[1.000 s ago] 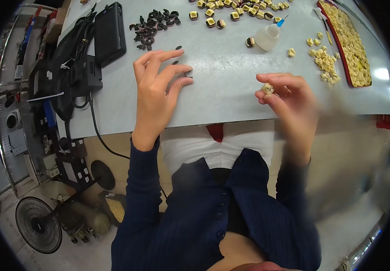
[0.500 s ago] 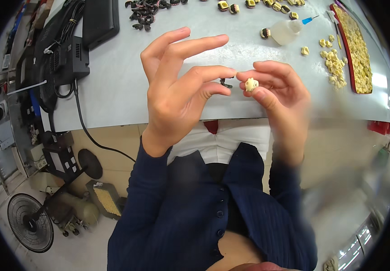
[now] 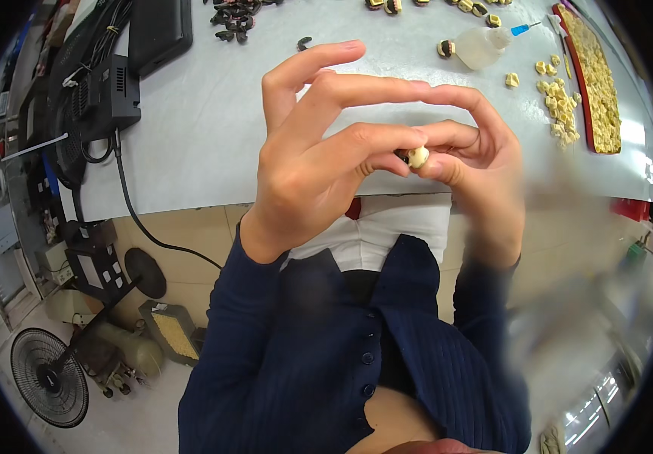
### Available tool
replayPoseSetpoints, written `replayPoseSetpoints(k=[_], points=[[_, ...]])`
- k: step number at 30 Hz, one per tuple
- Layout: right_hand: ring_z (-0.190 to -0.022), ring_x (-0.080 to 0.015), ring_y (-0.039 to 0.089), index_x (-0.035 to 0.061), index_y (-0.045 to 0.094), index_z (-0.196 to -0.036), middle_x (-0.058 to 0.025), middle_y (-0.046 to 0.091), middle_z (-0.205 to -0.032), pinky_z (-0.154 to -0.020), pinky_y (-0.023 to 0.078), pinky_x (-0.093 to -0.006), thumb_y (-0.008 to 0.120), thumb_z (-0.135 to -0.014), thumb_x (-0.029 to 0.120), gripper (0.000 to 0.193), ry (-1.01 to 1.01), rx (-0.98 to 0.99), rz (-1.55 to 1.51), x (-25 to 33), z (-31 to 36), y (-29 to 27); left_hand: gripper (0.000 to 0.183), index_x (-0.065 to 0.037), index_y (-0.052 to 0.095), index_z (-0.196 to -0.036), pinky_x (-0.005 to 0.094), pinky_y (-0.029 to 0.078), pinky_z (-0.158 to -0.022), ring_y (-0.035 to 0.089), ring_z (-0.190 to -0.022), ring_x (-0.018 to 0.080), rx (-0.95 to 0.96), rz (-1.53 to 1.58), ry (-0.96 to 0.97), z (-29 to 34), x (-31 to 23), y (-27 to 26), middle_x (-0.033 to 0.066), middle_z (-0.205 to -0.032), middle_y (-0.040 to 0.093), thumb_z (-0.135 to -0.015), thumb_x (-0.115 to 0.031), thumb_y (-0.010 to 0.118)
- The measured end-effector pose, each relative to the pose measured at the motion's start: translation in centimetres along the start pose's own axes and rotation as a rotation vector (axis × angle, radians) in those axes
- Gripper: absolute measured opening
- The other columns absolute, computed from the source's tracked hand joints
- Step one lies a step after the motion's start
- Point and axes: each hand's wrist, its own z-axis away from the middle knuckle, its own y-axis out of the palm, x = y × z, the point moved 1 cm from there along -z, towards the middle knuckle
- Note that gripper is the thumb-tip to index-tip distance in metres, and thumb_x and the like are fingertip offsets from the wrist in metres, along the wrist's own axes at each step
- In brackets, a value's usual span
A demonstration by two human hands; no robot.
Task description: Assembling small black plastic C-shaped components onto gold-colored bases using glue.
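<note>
Both hands meet above the near part of the table, fingertips touching. My left hand [image 3: 304, 170] pinches a small dark curved piece [image 3: 402, 156] between thumb and index finger, its other fingers stretched out. My right hand [image 3: 487, 155] grips a small cream-coloured piece [image 3: 418, 157] with thumb and fingers. The two pieces are pressed against each other; fingers hide most of the dark one. Beyond my hands, a single dark curved piece [image 3: 304, 43] lies on the table, with a pile of similar dark pieces [image 3: 234, 19] farther left.
A translucent bottle [image 3: 479, 50] with a blue needle tip [image 3: 520, 30] lies beside a two-coloured piece [image 3: 445, 49]. Loose cream pieces [image 3: 559, 110] sit near a red-edged tray [image 3: 588, 121] of more. Black devices [image 3: 115, 94] and cables occupy the table's left; a fan [image 3: 49, 378] stands below.
My left hand has moved right, bringing the dark piece against the cream piece. The fingertips of both hands, apart or barely touching before, now overlap around the two pieces.
</note>
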Motion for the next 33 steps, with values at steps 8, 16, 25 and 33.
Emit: replayPoseSetpoints(k=[8,16,25,33], points=[[-0.094,-0.0198,0.066,-0.0053,0.051,-0.122,-0.0143,0.067,-0.101,-0.083,0.055,-0.0322,0.072,-0.077,-0.004,0.049,0.076,0.226,-0.306,-1.1,-0.2,-1.2,0.022,-0.018,0.076,-0.086,0.0396,0.042,-0.089,0.046,-0.118,0.0330,0.048,0.138,0.041,-0.7,-0.3,-0.2,0.0016,-0.109,0.069,-0.065,-0.023,0.077],[-0.098,-0.0209,0.064,-0.0076,0.055,-0.121,-0.0166,0.063,-0.109,-0.084,0.055,-0.0319,0.071,-0.079,-0.003,0.045,0.021,0.187,-0.297,-1.6,0.0,-1.3,0.030,-0.015,0.076,-0.095,0.0411,0.040,-0.093,0.048,-0.116,0.0313,0.027,0.119,0.061,-0.4,0.1,0.0,0.0046,-0.108,0.070,-0.070,-0.031,0.075],[-0.098,-0.0212,0.065,-0.0076,0.059,-0.118,-0.0182,0.064,-0.112,-0.088,0.051,-0.0312,0.064,-0.089,0.005,0.032,-0.048,0.097,-0.412,-1.5,0.0,-1.0,0.037,-0.010,0.075,-0.098,0.0443,0.036,-0.100,0.050,-0.113,0.0316,0.010,0.102,0.063,-0.1,1.1,0.0,0.0122,-0.107,0.069,-0.084,-0.042,0.061],[-0.096,-0.0195,0.065,-0.0070,0.061,-0.115,-0.0160,0.065,-0.108,-0.086,0.052,-0.0307,0.062,-0.091,0.006,0.028,-0.093,0.127,-0.357,-2.4,-0.1,-1.6,0.031,-0.012,0.075,-0.098,0.0431,0.036,-0.100,0.049,-0.114,0.0318,0.015,0.057,0.055,-0.3,0.2,0.5,0.0105,-0.108,0.069,-0.077,-0.034,0.070]])
